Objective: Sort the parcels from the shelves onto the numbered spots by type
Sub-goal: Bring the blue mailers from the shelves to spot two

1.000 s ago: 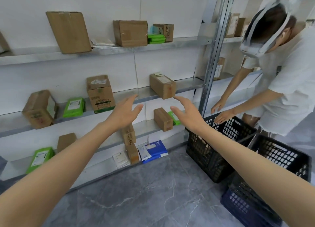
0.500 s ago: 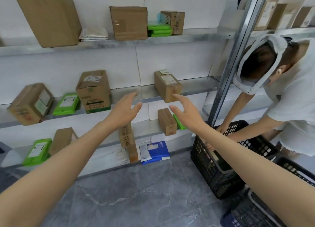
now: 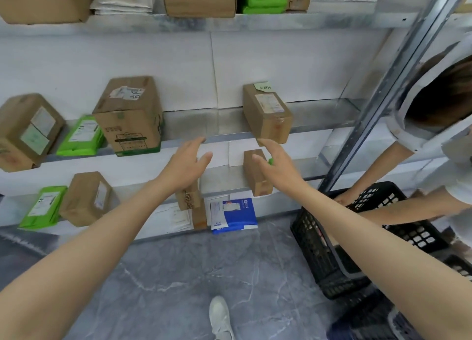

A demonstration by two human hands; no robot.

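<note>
Two hands reach toward the shelves, fingers spread and holding nothing: your left hand (image 3: 186, 164) and your right hand (image 3: 279, 166). A stretch of open shelf shows between them. Your right hand is just in front of the small cardboard box (image 3: 252, 178) on the lower shelf, whose front end juts past the edge. Above, a labelled cardboard box (image 3: 267, 113) overhangs the middle shelf (image 3: 224, 125). A black basket (image 3: 314, 237) stands on the floor to your right.

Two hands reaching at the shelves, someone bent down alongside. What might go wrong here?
The labelled box seems to jut over the middle shelf's edge above the open right hand; a nudge might tip it off. The other person leans close at the black crate, so a pulled parcel might bump them.
</note>
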